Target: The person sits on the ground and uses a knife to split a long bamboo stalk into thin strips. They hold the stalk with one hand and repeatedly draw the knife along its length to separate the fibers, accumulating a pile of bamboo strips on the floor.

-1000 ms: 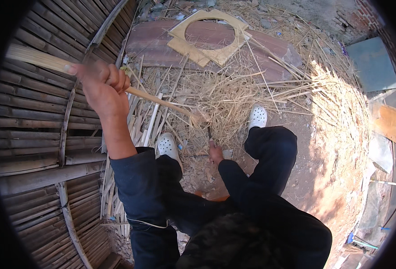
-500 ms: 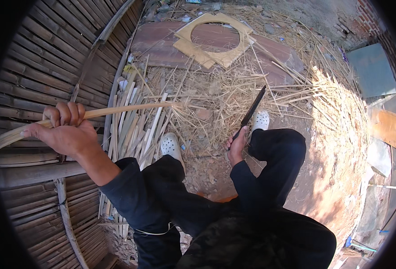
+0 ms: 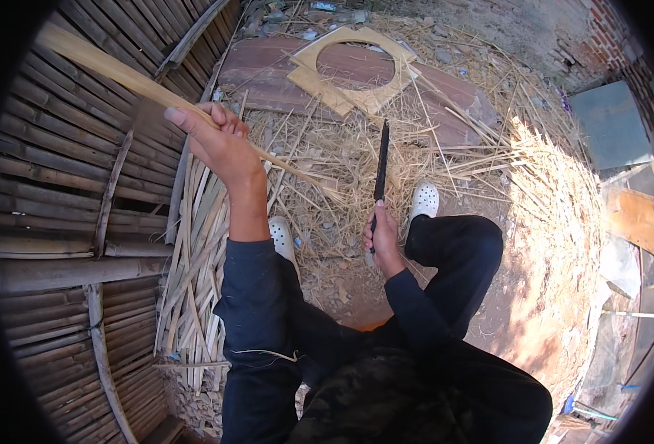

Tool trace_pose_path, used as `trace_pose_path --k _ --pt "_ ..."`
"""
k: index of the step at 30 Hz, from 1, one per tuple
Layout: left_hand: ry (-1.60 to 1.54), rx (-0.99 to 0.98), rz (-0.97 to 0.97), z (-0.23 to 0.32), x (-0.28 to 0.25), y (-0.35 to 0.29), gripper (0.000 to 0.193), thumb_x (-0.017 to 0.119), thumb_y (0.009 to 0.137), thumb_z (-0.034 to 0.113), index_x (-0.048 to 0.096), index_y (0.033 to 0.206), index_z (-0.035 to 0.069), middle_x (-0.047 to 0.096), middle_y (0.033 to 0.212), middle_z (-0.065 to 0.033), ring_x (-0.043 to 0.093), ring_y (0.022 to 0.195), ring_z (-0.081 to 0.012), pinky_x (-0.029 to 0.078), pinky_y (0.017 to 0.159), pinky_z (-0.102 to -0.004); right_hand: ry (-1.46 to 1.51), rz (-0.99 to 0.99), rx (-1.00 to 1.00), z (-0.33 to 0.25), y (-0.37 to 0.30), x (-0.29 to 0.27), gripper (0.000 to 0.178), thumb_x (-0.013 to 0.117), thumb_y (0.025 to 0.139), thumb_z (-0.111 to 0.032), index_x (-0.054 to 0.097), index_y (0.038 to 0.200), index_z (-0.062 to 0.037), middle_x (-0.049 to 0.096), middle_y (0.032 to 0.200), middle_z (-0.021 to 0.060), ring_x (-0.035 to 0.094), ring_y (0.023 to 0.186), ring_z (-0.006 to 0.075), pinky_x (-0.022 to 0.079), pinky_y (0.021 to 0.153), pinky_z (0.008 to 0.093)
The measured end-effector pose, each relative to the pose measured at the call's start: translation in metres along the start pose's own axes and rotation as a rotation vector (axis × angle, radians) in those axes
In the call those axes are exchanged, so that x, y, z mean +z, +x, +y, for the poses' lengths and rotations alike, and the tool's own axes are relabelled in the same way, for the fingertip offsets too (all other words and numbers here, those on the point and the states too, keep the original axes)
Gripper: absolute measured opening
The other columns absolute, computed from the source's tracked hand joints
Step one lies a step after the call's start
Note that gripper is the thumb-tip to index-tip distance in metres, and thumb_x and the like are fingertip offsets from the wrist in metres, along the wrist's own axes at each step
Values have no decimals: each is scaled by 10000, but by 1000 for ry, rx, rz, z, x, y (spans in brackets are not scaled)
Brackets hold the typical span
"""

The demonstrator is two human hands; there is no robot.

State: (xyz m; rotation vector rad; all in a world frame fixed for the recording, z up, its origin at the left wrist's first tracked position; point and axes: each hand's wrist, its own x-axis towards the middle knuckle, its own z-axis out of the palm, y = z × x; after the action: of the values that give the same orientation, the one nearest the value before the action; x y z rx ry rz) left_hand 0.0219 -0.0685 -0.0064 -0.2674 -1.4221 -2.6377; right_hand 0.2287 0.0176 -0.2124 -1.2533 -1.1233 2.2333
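My left hand (image 3: 219,144) is closed around a long, pale bamboo strip (image 3: 127,74). One end of the strip rises to the upper left, past the slatted wall; the other slopes down toward the shavings between my feet. In my right hand (image 3: 383,237) is a knife with a long dark blade (image 3: 382,159), gripped by its handle and pointing away from me. The blade stands apart from the strip, to its right. Below my left forearm lies a pile of split bamboo strips (image 3: 193,259).
A slatted bamboo wall (image 3: 60,163) runs along the left. Ahead, a board with a round hole (image 3: 304,58) rests on a reddish-brown slab (image 3: 260,74). Loose shavings (image 3: 327,155) cover the ground around my white clogs (image 3: 424,200). Panels (image 3: 612,126) lean at the right.
My left hand has moved right and away from me, tilting the strip so its outer end points up left. The knife has shifted left and its blade now points more straight ahead.
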Motion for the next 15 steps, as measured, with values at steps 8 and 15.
trace_pose_path --k 8,15 --pt "90 106 -117 -35 19 -11 459 475 938 479 448 704 85 393 626 38 338 527 -39 267 478 -193 -136 -52 -61 26 6 -4 386 473 959 -382 425 708 -92 369 510 -26 354 360 79 285 341 272" --pt "12 153 -182 -24 29 -14 394 552 914 421 431 735 91 369 603 30 351 526 -56 300 483 -202 -260 -62 -137 31 0 3 391 485 961 -346 470 688 -67 396 535 -36 383 433 64 323 416 261"
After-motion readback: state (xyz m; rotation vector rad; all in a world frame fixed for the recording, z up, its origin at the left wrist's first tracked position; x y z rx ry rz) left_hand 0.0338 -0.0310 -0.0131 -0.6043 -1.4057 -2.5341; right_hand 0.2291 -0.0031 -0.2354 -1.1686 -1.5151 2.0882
